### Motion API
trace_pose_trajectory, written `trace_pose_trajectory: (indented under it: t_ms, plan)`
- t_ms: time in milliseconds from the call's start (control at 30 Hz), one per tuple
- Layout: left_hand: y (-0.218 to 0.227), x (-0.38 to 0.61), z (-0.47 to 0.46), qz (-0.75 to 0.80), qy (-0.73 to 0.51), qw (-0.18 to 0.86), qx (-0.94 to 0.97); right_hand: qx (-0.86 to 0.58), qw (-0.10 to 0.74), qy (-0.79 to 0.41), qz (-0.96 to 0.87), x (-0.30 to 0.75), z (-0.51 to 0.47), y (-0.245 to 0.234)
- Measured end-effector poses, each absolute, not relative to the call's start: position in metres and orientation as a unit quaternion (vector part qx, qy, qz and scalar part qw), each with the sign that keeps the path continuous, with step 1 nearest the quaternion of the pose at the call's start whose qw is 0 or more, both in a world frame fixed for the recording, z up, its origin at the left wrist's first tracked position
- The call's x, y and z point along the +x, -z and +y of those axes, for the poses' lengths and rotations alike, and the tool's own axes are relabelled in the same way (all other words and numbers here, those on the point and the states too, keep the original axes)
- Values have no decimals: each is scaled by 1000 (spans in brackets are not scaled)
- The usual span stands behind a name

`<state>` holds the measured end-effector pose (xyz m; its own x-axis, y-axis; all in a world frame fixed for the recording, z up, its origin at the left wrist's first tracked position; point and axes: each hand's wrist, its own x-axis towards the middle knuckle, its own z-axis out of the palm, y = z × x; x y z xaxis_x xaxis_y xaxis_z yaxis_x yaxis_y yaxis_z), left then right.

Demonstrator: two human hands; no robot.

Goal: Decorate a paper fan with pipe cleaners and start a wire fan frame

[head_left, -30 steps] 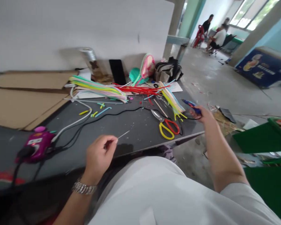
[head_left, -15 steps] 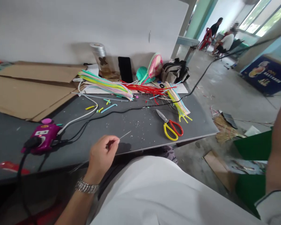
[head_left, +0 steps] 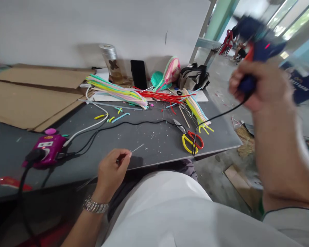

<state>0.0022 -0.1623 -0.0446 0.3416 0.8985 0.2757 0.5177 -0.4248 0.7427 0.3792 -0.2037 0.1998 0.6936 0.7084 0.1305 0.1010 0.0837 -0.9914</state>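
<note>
My left hand [head_left: 111, 170] rests near the front edge of the grey table [head_left: 154, 137], pinching a thin pale stick [head_left: 137, 148] between its fingertips. High at the upper right, my right hand [head_left: 257, 85] grips a blurred blue glue gun [head_left: 262, 51] well above the table. Its black cord [head_left: 216, 115] runs down past the table. Yellow-and-red handled scissors [head_left: 192, 143] lie beyond my left hand, with the cord hanging in front of them. Bundles of coloured plastic straws [head_left: 117, 92] lie along the table's back.
A magenta plug-in device [head_left: 43, 149] with black and white cables sits at the table's left. Cardboard sheets [head_left: 33, 92] lie further left. A silver canister, a black phone and a bag stand by the white wall. Two people sit far off across the littered floor.
My right hand has risen up and to the right with the glue gun, back into view, its cord now crossing the scissors. My left hand has barely moved.
</note>
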Motion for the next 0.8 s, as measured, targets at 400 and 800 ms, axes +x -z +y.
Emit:
trace_pose_trajectory:
  t_ms: [400,800]
  plan:
    - [44,3,-173,468,-314,244,789,-497,562,-601,-275,294,-263,-33]
    - [54,2,-165,475,-304,239,790,-811,441,-118,-366,386,-196,9]
